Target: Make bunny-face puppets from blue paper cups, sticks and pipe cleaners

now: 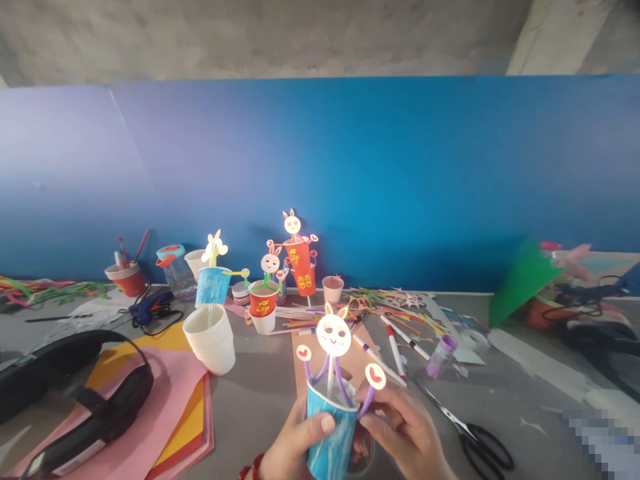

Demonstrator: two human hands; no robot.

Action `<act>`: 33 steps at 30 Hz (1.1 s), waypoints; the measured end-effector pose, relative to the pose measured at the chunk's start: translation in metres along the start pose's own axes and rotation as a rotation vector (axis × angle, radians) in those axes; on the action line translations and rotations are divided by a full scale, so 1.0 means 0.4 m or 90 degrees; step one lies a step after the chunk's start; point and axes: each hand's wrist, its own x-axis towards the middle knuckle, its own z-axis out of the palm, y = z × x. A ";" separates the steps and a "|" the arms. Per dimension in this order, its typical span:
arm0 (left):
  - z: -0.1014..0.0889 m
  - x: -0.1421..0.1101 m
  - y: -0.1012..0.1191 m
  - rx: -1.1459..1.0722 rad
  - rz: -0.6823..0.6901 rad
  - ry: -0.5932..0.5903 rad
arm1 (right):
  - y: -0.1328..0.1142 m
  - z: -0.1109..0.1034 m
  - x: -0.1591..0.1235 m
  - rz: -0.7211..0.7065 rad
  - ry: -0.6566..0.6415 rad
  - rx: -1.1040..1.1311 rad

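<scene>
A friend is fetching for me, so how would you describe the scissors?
Below the blue wall is a cluttered grey table. On it, just right of the right hand, lie the scissors. Their silver blades and two looped black handles set them apart from the straight, mostly white markers nearby.

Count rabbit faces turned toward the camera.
3: near face on the blue cup in the left hand; middle face over the short red cup; highest face over red stack. Others may be hidden.

Black-handled metal scissors (467, 432) lie lower right in the frame; stacked white paper cups (209, 339) stand left of centre, near flat pink paper sheets (165, 383), lower left.
</scene>
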 end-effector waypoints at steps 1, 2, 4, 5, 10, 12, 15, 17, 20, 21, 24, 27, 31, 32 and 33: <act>0.001 0.000 0.001 0.002 -0.001 -0.004 | -0.004 -0.003 0.003 -0.003 -0.009 -0.015; 0.002 0.000 0.001 0.006 -0.004 -0.008 | -0.006 -0.006 0.006 -0.002 -0.015 -0.021; 0.004 0.001 0.002 0.012 -0.005 -0.014 | -0.009 -0.007 0.008 0.017 -0.030 -0.013; 0.005 0.001 0.002 0.013 -0.005 -0.016 | -0.009 -0.006 0.007 0.029 -0.037 -0.001; 0.009 -0.001 0.004 -0.004 -0.009 -0.028 | -0.001 0.007 -0.004 0.110 -0.040 0.117; 0.010 -0.003 0.004 -0.014 -0.013 -0.028 | 0.005 0.012 -0.010 0.140 -0.044 0.166; 0.011 -0.005 0.002 -0.009 -0.028 -0.029 | 0.016 0.018 -0.018 0.158 -0.033 0.198; 0.013 -0.005 0.001 -0.008 -0.031 -0.023 | 0.024 0.019 -0.023 0.159 -0.008 0.189; 0.019 -0.006 0.004 0.008 -0.019 -0.008 | 0.031 0.018 -0.029 0.180 -0.005 0.171; 0.022 -0.008 0.007 0.024 -0.017 -0.006 | 0.032 0.016 -0.031 0.190 -0.015 0.170; 0.026 -0.011 0.012 0.070 -0.030 -0.009 | 0.026 0.011 -0.030 0.210 -0.042 0.180; 0.019 -0.012 0.007 0.073 -0.027 -0.010 | 0.015 0.007 -0.019 0.214 -0.061 0.198; 0.003 -0.013 -0.006 0.046 0.002 -0.006 | 0.006 0.006 -0.003 0.215 -0.037 0.191; 0.000 -0.015 -0.007 0.047 0.000 0.004 | 0.006 0.007 -0.002 0.220 -0.026 0.192; 0.000 -0.017 -0.006 0.051 -0.004 0.015 | 0.006 0.007 -0.004 0.226 -0.020 0.199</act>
